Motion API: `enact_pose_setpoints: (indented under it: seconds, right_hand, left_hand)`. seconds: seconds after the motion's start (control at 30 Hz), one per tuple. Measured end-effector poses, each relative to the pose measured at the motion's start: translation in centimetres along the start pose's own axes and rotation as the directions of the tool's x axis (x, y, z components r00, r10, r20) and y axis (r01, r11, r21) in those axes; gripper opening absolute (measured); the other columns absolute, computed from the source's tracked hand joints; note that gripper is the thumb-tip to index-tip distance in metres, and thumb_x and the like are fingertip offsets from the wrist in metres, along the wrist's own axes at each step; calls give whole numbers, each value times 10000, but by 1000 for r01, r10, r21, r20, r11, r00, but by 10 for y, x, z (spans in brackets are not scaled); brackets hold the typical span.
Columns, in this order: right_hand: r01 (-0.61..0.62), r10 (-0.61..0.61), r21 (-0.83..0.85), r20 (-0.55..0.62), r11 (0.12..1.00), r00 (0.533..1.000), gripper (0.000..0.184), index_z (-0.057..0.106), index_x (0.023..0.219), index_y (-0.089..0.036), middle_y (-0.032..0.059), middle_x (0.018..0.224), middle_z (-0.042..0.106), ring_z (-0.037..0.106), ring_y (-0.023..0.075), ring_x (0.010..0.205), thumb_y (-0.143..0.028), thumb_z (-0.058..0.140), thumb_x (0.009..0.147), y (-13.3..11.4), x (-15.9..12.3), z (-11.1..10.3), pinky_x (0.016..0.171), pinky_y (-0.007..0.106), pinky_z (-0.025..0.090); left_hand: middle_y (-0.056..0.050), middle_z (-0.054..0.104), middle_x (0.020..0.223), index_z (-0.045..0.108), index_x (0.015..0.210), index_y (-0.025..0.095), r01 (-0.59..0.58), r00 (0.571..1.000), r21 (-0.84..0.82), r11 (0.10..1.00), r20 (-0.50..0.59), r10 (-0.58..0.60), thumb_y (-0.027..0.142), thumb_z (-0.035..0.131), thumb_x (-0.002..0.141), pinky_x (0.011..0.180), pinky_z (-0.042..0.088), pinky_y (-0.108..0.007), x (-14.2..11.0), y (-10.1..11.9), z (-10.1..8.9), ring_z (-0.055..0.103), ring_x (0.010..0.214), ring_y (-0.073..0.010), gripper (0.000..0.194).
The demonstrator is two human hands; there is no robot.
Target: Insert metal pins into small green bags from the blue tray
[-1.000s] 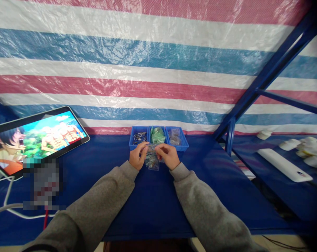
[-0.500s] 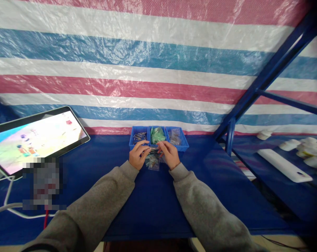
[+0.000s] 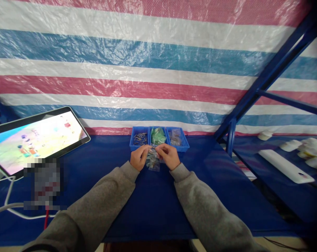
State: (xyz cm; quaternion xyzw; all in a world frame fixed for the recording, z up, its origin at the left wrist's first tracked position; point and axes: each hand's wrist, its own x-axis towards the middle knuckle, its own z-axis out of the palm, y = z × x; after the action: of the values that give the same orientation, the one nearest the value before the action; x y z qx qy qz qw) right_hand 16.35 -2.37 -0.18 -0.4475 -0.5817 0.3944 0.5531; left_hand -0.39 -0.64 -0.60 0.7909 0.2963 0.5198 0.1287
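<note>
Striped sheeting (image 3: 148, 52) backs the table (image 3: 153, 210); left hand (image 3: 138, 157) and right hand (image 3: 170, 156), nearly closed, pinch a clear bag (image 3: 153, 148) before blue bins (image 3: 184, 149) at the far edge; a filled bag (image 3: 154, 165) lies nearer; screws (image 3: 140, 138) and green packets (image 3: 158, 135) remain, work seemingly unfinished.

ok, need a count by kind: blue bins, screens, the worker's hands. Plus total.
Blue bins: 3
Screen: 1
Left hand and right hand: 2
Total: 6
Small bags left out: they overlap too much to count.
</note>
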Motion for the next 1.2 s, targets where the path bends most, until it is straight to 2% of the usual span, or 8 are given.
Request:
enact_pose_setpoints:
  seconds: [0.13,0.3,0.43,0.53,0.73,0.97,1.07,1.2]
  right_hand:
    - [-67,64,84,31,994,997,341,589,737,-170,-22,507,559,481,104,409,-509,613,720,2,2,-1,406,225,400]
    - [-86,83,54,46,995,995,391,589,704,-172,-11,521,550,470,98,395,-547,513,781,2,3,-1,376,219,392]
    - [20,-22,-22,-69,1000,997,363,627,908,-190,38,728,610,545,126,531,-515,503,802,-7,0,-2,408,221,431]
    - [116,-122,-120,-40,986,992,327,637,946,-205,69,904,615,580,156,684,-467,588,758,-12,-3,-3,469,226,463]
    - [56,-53,-88,34,995,998,288,610,956,-200,9,664,607,547,127,511,-409,600,758,-7,-5,0,465,240,448]
    - [-14,15,104,-8,994,1000,317,543,919,-218,-30,592,578,520,115,420,-435,642,710,-5,0,-4,408,236,416]
    - [-43,39,93,53,995,998,320,584,867,-198,-12,596,587,516,117,422,-481,617,721,-2,1,-3,400,241,414]
    - [13,-13,-19,-9,1000,1000,363,638,865,-192,36,730,617,545,129,499,-522,500,801,-4,-1,-1,412,247,430]
  left_hand:
    - [-78,629,965,619,1000,168,-90,996,12,996,13,90,206,442,887,822,499,-299,5,3,-4,601,922,-160,213]
    - [-75,616,955,646,885,166,-80,996,40,996,-41,82,234,535,845,639,507,-233,5,1,-3,605,825,-140,136]
    - [-44,657,819,633,885,164,-39,999,42,998,-10,39,238,520,856,648,505,-237,4,1,-1,616,725,-126,139]
    - [-45,670,846,625,922,167,-14,1000,38,999,-22,14,264,494,870,728,509,-253,2,-1,2,635,769,-136,171]
    - [-48,656,923,564,1044,157,51,997,-2,999,-51,-51,263,482,875,670,505,-204,-2,-5,4,636,719,-107,216]
    - [-77,626,957,621,969,164,-78,997,6,997,14,78,219,442,889,807,490,-289,4,1,-2,593,914,-159,204]
    - [-60,618,899,638,924,176,-105,994,47,993,-28,106,231,512,860,787,491,-285,6,2,-1,590,868,-149,152]
    - [-74,596,963,641,861,158,-63,996,63,996,-63,67,255,549,840,655,494,-249,4,0,-1,581,711,-110,135]
